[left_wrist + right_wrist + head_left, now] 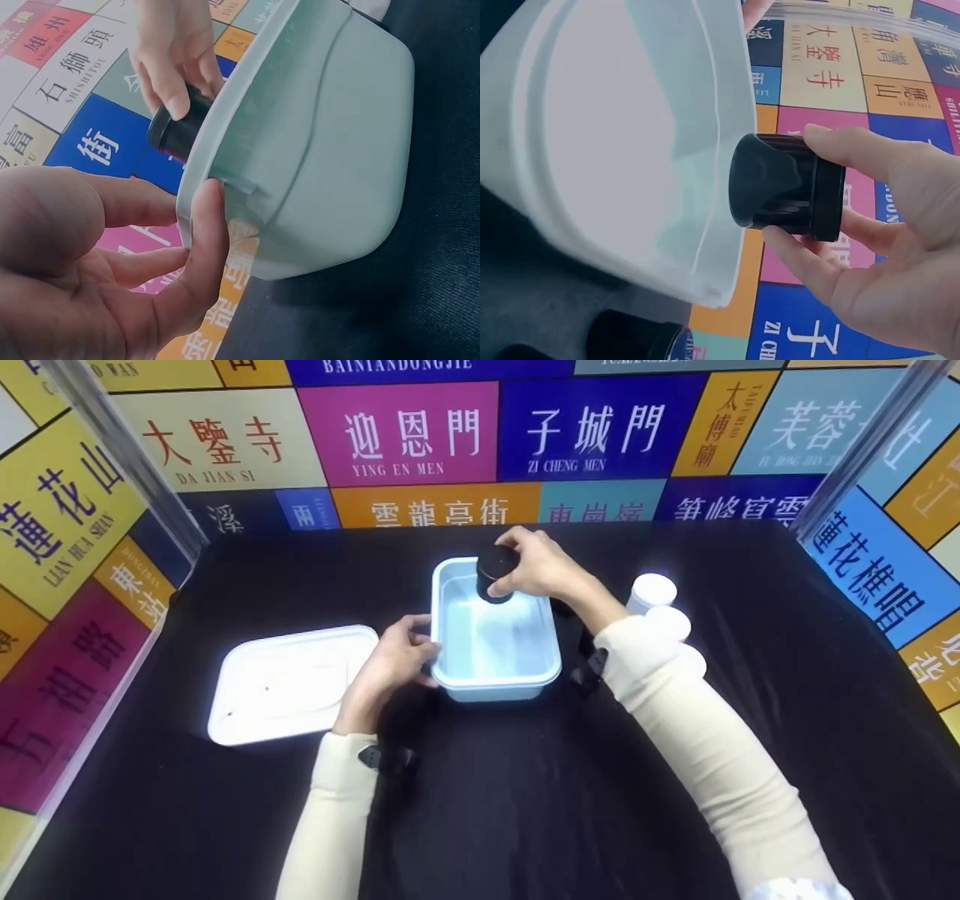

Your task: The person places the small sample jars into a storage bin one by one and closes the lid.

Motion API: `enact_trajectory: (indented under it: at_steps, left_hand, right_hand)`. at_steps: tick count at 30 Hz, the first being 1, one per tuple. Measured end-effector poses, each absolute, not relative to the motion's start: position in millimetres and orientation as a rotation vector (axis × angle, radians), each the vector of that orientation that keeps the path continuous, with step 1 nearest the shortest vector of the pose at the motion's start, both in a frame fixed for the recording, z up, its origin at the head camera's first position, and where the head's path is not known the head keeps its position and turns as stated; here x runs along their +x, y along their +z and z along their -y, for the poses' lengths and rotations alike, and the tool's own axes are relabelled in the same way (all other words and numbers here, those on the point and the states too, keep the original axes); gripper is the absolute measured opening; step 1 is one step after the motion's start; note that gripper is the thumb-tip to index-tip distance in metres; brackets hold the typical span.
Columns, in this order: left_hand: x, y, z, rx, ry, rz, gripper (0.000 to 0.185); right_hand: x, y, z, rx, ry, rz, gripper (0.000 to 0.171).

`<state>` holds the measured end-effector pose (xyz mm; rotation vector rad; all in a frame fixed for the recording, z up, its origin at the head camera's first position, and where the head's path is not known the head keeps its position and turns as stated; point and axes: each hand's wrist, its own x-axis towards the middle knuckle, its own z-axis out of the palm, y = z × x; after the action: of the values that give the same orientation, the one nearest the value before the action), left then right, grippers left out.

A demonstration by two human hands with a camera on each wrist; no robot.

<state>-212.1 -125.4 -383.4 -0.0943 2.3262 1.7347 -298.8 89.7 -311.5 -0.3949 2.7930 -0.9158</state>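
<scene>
A pale blue rectangular tub (495, 660) stands in the middle of the black cloth. My left hand (420, 652) grips its left rim, thumb on the outer wall (206, 225). My right hand (510, 574) holds a small black round jar (495, 572) over the far end of the tub, above its open top. In the right wrist view the black jar (784, 184) lies sideways between thumb and fingers (832, 146), close to the tub's rim (720, 150). The left wrist view shows the jar (176, 131) just beyond the tub's wall (322, 150).
A white rectangular lid (289, 682) lies flat left of the tub. Three white round jars (651, 591) stand in a row at the right, partly behind my right forearm. Another black jar (630, 337) sits on the cloth by the tub. Colourful sign panels wall in the table.
</scene>
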Motion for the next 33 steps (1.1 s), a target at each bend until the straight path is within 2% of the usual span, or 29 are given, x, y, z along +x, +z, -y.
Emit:
enact_trajectory:
  at_steps: [7, 15, 33]
  left_hand:
    - [-212, -383, 128, -0.085, 1.728, -2.314, 0.054]
    - [-212, -384, 128, -0.071, 1.732, -2.308, 0.053]
    - [-213, -387, 127, -0.061, 1.739, -2.318, 0.053]
  right_hand:
    - [-307, -308, -67, -0.35, -0.787, -2.776, 0.072]
    - [-316, -313, -51, -0.289, -0.632, -2.742, 0.079]
    - [-327, -338, -24, -0.253, -0.469, -2.648, 0.062]
